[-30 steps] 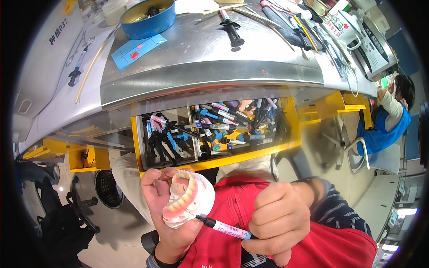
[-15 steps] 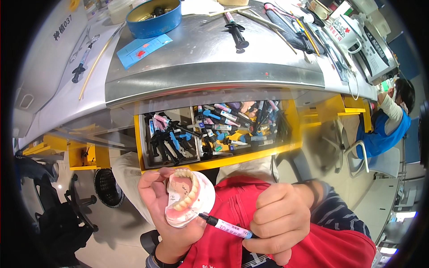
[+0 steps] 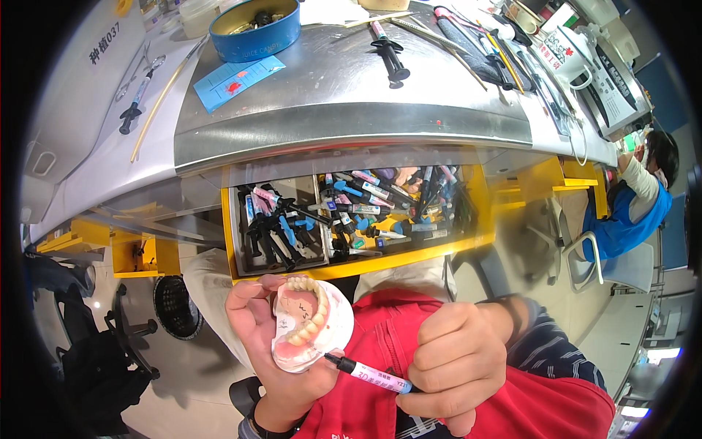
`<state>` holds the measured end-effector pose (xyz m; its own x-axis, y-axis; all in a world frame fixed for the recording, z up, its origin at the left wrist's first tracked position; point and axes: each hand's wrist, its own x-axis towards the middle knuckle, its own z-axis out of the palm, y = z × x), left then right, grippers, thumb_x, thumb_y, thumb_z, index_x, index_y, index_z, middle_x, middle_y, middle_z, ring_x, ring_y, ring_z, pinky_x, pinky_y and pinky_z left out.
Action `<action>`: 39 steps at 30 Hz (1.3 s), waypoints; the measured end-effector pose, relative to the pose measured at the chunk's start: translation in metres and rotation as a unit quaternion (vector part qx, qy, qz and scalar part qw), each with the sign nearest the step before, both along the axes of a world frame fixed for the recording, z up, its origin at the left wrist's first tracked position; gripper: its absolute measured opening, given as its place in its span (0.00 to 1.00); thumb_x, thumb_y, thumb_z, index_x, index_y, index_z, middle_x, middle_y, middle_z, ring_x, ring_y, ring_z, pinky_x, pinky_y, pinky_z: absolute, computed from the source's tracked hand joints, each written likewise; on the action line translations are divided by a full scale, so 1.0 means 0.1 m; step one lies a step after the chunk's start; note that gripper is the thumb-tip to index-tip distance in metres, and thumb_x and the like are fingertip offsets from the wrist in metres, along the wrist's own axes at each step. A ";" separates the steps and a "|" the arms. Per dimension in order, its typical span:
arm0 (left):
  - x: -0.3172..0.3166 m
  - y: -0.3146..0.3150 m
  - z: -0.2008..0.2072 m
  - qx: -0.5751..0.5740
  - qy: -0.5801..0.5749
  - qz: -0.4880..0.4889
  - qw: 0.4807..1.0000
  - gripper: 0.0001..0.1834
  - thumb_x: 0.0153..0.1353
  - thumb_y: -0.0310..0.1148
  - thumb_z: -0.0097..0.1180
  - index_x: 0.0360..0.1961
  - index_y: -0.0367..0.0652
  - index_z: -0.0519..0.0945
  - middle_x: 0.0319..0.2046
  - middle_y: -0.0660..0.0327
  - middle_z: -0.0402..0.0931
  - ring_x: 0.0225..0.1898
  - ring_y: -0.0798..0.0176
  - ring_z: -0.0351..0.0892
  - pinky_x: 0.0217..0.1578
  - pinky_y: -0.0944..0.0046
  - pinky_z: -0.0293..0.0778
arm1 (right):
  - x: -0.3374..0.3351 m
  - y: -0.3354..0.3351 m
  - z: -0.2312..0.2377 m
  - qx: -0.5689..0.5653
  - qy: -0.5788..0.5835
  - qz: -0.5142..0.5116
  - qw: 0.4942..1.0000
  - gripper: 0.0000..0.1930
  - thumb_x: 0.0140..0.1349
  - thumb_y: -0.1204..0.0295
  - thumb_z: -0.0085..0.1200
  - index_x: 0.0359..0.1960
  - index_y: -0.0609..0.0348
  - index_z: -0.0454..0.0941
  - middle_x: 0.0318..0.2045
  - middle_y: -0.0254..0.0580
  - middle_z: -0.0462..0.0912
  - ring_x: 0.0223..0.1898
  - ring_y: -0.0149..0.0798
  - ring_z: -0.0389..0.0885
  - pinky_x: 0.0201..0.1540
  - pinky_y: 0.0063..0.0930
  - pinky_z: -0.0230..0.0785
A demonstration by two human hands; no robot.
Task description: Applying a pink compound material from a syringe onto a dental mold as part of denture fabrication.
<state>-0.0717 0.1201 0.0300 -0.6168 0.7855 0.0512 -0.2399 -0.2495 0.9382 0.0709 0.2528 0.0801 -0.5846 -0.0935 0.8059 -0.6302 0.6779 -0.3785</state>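
Note:
In my left hand (image 3: 256, 322) I hold a white plaster dental model (image 3: 338, 322) carrying a denture (image 3: 319, 311) with cream teeth and a pink base. Pencil marks show on its palate. My right hand (image 3: 461, 358) is closed round the rear end of a small syringe (image 3: 374, 376) with a black front and a pale label. Its tip points left at the lower edge of the model; whether it touches cannot be made out. Below the bench, just beyond my hands, a yellow drawer (image 3: 365, 267) stands pulled out, filled with many similar syringes (image 3: 281, 227).
On the metal bench (image 3: 322, 80) are a blue round tin (image 3: 256, 36), a blue paper slip (image 3: 238, 82) and a black syringe (image 3: 390, 55). Tools and a white mug (image 3: 567, 55) stand at the right. A black bin (image 3: 178, 307) is on the floor. A person in blue (image 3: 643, 212) sits far right.
The model and the syringe have shifted very slightly to the right in the picture. Both hands keep the same hold.

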 end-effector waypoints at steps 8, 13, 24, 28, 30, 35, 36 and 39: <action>-0.02 -0.01 -0.02 0.006 0.003 -0.012 1.000 0.49 0.40 0.37 0.72 0.59 0.46 0.51 0.53 0.55 0.58 0.54 0.59 0.65 0.55 0.60 0.65 | 0.00 0.00 -0.01 -0.002 0.008 0.000 1.000 0.19 0.68 0.65 0.43 0.22 0.66 0.75 0.16 0.33 0.64 0.15 0.30 0.63 0.18 0.23 0.53; -0.03 -0.02 -0.04 0.011 -0.006 -0.019 1.000 0.49 0.39 0.35 0.69 0.60 0.46 0.51 0.53 0.55 0.58 0.55 0.59 0.65 0.56 0.60 0.65 | 0.01 0.01 -0.02 -0.003 0.007 -0.002 1.000 0.20 0.68 0.64 0.43 0.23 0.66 0.75 0.16 0.33 0.64 0.15 0.30 0.63 0.18 0.23 0.53; 0.03 0.00 0.09 -0.015 -0.094 -0.013 0.995 0.48 0.42 0.36 0.68 0.61 0.45 0.52 0.53 0.56 0.60 0.55 0.59 0.65 0.56 0.61 0.66 | -0.03 -0.02 -0.05 -0.009 0.045 -0.031 0.998 0.19 0.68 0.65 0.43 0.23 0.65 0.75 0.17 0.33 0.64 0.16 0.30 0.64 0.18 0.23 0.53; 0.02 -0.01 0.05 0.007 -0.088 -0.027 0.996 0.46 0.44 0.36 0.68 0.62 0.47 0.53 0.52 0.58 0.61 0.55 0.58 0.66 0.57 0.61 0.66 | -0.05 -0.03 -0.04 -0.013 0.052 -0.033 0.998 0.18 0.67 0.66 0.43 0.22 0.65 0.75 0.17 0.33 0.64 0.16 0.30 0.64 0.18 0.23 0.53; 0.02 -0.02 0.05 0.010 -0.090 -0.028 0.995 0.46 0.44 0.36 0.68 0.62 0.47 0.53 0.52 0.58 0.61 0.55 0.58 0.66 0.57 0.61 0.66 | -0.05 -0.03 -0.04 -0.010 0.049 -0.031 0.998 0.18 0.67 0.66 0.43 0.22 0.65 0.74 0.17 0.33 0.64 0.16 0.30 0.64 0.18 0.23 0.53; 0.01 -0.02 0.08 0.008 -0.098 -0.028 0.995 0.46 0.44 0.35 0.67 0.62 0.47 0.53 0.53 0.58 0.61 0.56 0.58 0.66 0.57 0.61 0.66 | -0.01 0.00 -0.02 0.007 0.002 -0.006 1.000 0.17 0.66 0.67 0.43 0.22 0.65 0.75 0.17 0.33 0.64 0.16 0.30 0.64 0.18 0.22 0.53; 0.01 -0.02 0.09 0.008 -0.098 -0.028 0.995 0.46 0.44 0.34 0.67 0.62 0.47 0.53 0.52 0.58 0.61 0.55 0.58 0.66 0.57 0.61 0.66 | -0.01 0.01 -0.01 0.006 0.002 -0.006 1.000 0.17 0.66 0.67 0.43 0.22 0.65 0.75 0.17 0.33 0.64 0.16 0.30 0.64 0.18 0.22 0.53; 0.02 -0.01 0.08 0.013 -0.095 -0.031 0.995 0.45 0.44 0.33 0.66 0.62 0.47 0.53 0.52 0.58 0.61 0.55 0.58 0.67 0.57 0.61 0.66 | 0.00 0.01 -0.01 0.007 0.003 -0.007 1.000 0.17 0.66 0.67 0.43 0.22 0.65 0.75 0.16 0.33 0.64 0.16 0.30 0.64 0.19 0.23 0.54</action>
<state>-0.0701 0.1189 0.0381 -0.5684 0.8217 -0.0411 -0.4271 -0.2519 0.8684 0.0706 0.2539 0.0794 -0.5806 -0.0972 0.8084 -0.6232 0.6920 -0.3644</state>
